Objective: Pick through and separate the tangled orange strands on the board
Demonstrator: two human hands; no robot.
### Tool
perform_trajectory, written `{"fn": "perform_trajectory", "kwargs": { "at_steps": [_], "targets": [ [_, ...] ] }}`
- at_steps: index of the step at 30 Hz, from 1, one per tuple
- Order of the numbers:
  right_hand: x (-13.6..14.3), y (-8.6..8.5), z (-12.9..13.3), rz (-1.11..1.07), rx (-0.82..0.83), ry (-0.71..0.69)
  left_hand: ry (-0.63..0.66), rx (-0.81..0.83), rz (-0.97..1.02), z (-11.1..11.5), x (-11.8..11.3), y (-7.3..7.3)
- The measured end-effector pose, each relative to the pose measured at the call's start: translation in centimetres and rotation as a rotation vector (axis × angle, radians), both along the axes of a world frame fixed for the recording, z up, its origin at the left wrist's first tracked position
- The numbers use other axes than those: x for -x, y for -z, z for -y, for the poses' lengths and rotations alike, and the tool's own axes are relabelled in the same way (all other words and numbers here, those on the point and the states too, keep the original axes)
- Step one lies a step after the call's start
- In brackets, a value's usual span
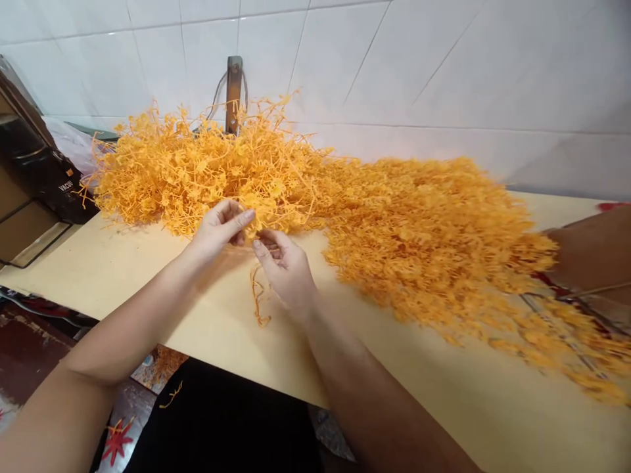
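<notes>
My left hand (pixel 224 225) is closed, thumb and fingers pinching a small orange-yellow plastic flower piece (pixel 252 228). Close on its right, my right hand (pixel 286 266) pinches the same piece with thumb and forefinger. Just behind both hands rises a loose heap of orange sprigs (pixel 197 167). A second, denser pile of orange sprigs (pixel 419 230) spreads to the right along the tabletop. Below my hands, a thin orange stem (pixel 256 299) shows over the pale table; whether it hangs or lies there I cannot tell.
The pale table (pixel 123 276) runs along a white tiled wall. A metal bracket (pixel 233 95) stands behind the heap. Dark boxes (pixel 44 164) are at the left, and a brown object (pixel 591 263) is at the right edge. A red star-shaped piece (pixel 117 441) lies below the table.
</notes>
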State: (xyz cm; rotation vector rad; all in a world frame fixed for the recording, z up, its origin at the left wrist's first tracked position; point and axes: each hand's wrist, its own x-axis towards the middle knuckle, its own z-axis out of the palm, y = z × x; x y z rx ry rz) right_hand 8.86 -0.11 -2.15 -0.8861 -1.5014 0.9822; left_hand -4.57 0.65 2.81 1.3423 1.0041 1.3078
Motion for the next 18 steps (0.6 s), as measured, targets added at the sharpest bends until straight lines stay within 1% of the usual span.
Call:
{"fn": "perform_trajectory", "kwargs": {
  "at_steps": [4, 8, 11, 13, 14, 15, 16, 18],
  "targets": [
    [-0.1, -0.7, 0.0, -0.204, 0.126, -0.144, 0.224, 0.012, -0.075, 0.1, 0.0, 0.8],
    [-0.8, -1.0, -0.3, -0.349, 0.249, -0.308, 0.353, 0.028, -0.170, 0.0, 1.0, 0.7],
    [-1.2, -1.1, -0.3, -0.367, 0.303, -0.314, 0.475, 0.090, -0.231, -0.3, 2.0, 0.4],
    [-1.3, -1.1, -0.2, -0.351, 0.338, -0.283, 0.567, 0.169, -0.276, -0.6, 2.7, 0.2],
    [-1.4, -1.2, -0.1, -0.347, 0.354, -0.257, 0.593, 0.209, -0.292, -0.8, 3.1, 0.2],
    [-1.4, -1.2, -0.1, -0.347, 0.365, -0.229, 0.592, 0.248, -0.296, -1.0, 3.5, 0.2],
    [-1.5, -1.2, 0.0, -0.347, 0.366, -0.204, 0.560, 0.287, -0.289, -1.3, 3.9, 0.2],
    [-1.6, -1.3, 0.0, -0.344, 0.350, -0.167, 0.425, 0.348, -0.247, -1.6, 4.4, 0.4]
  ]
}}
